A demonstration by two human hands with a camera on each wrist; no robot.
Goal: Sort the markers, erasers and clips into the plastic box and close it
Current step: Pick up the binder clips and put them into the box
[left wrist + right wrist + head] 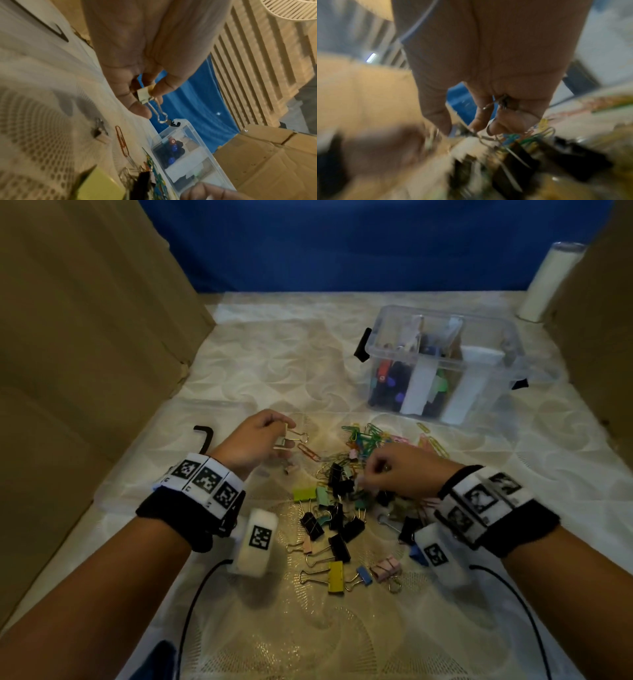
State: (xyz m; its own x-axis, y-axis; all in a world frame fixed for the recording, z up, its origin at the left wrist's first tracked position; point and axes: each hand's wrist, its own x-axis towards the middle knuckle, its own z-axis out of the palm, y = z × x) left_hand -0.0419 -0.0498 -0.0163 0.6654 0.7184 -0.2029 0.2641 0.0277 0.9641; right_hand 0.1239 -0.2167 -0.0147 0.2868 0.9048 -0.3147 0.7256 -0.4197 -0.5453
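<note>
My left hand [270,436] pinches a small white binder clip [284,440] by its body, lifted just above the cloth; the clip [145,94] and its wire handle show clearly in the left wrist view. My right hand [380,474] is curled over the pile of binder clips [339,518] and coloured paper clips [370,440], its fingertips [481,124] gripping wire clip handles [489,106]. The clear plastic box [442,361] stands open at the back right, with markers [387,378] in its left compartment and white dividers between the others.
Cardboard walls [85,354] close in the left and right sides, a blue cloth [342,244] the back. A black hex key [205,436] lies left of my left hand. A white cylinder [548,282] stands at the back right corner. Cables trail from both wrists.
</note>
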